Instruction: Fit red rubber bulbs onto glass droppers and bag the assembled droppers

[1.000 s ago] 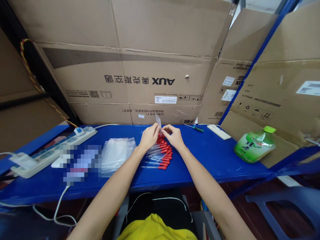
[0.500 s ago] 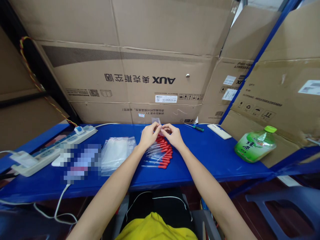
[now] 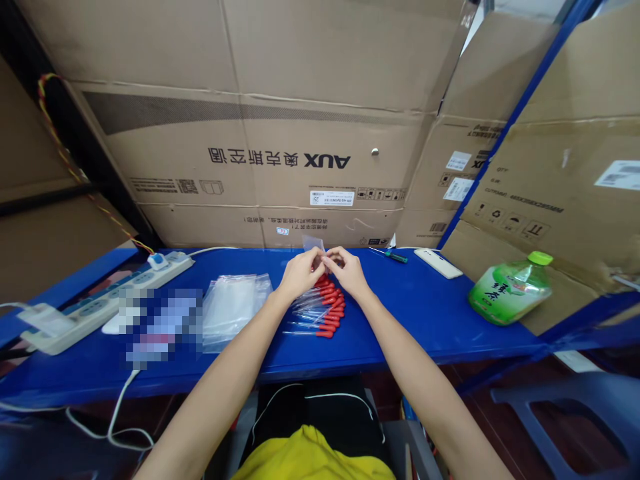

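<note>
Between my left hand (image 3: pixel 301 272) and my right hand (image 3: pixel 346 268) a small clear plastic bag (image 3: pixel 313 244) is pinched, its far end sticking up past my fingertips. Both hands are closed on its near edge, fingertips almost touching. Just below them lies a fanned row of droppers (image 3: pixel 327 313) with red bulbs to the right and thin clear tubes to the left. My left hand partly covers the upper ones. Beside my left forearm rests a stack of clear zip bags (image 3: pixel 231 310).
On the blue table (image 3: pixel 400 313) stand a white power strip (image 3: pixel 107 300) and a blurred phone (image 3: pixel 163 327) at left. A green screwdriver (image 3: pixel 396 257), a white phone (image 3: pixel 439 263) and a green tea bottle (image 3: pixel 510 290) lie at right. Cardboard walls (image 3: pixel 280 120) enclose the back.
The far end of the small bag has tilted slightly to the left. My hands stay in nearly the same place, with only small finger movements.
</note>
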`<state>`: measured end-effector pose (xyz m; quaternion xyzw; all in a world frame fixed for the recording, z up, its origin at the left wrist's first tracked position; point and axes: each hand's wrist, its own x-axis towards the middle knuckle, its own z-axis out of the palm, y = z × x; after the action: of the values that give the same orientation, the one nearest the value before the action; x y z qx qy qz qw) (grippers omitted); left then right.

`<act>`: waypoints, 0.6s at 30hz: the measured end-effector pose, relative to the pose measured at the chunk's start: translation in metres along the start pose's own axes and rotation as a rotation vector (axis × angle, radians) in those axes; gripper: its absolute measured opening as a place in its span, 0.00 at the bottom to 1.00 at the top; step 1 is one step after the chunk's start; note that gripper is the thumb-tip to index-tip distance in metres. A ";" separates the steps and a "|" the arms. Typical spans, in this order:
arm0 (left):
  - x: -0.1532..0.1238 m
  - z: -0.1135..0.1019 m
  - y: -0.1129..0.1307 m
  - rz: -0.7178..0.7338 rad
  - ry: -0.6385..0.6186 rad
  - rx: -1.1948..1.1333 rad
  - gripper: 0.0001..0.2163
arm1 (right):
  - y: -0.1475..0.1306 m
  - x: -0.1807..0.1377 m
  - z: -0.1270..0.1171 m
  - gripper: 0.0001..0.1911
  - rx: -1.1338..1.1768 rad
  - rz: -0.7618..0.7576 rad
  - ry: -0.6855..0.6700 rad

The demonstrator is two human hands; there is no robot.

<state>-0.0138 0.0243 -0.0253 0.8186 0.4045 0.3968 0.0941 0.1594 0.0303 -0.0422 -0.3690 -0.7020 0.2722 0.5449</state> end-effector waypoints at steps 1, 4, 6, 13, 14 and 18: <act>0.000 0.000 0.000 0.003 -0.009 -0.001 0.05 | 0.000 0.000 -0.001 0.14 -0.012 0.001 0.006; 0.000 0.000 0.002 0.010 -0.029 0.018 0.08 | 0.001 0.001 -0.003 0.14 -0.041 -0.005 0.015; 0.000 -0.001 0.003 0.011 -0.022 0.043 0.10 | 0.000 0.000 -0.003 0.12 -0.056 -0.014 0.018; -0.001 -0.002 0.006 0.046 -0.003 0.154 0.12 | 0.002 -0.001 0.002 0.07 -0.077 -0.011 -0.014; -0.001 -0.002 0.007 0.056 -0.002 0.164 0.12 | 0.003 -0.001 0.002 0.07 -0.082 -0.005 -0.025; -0.002 -0.005 0.012 0.041 0.111 0.205 0.10 | 0.009 0.001 -0.001 0.08 -0.237 0.010 0.035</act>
<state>-0.0106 0.0141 -0.0176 0.8088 0.4306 0.3999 -0.0209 0.1620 0.0361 -0.0489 -0.4391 -0.7179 0.1837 0.5080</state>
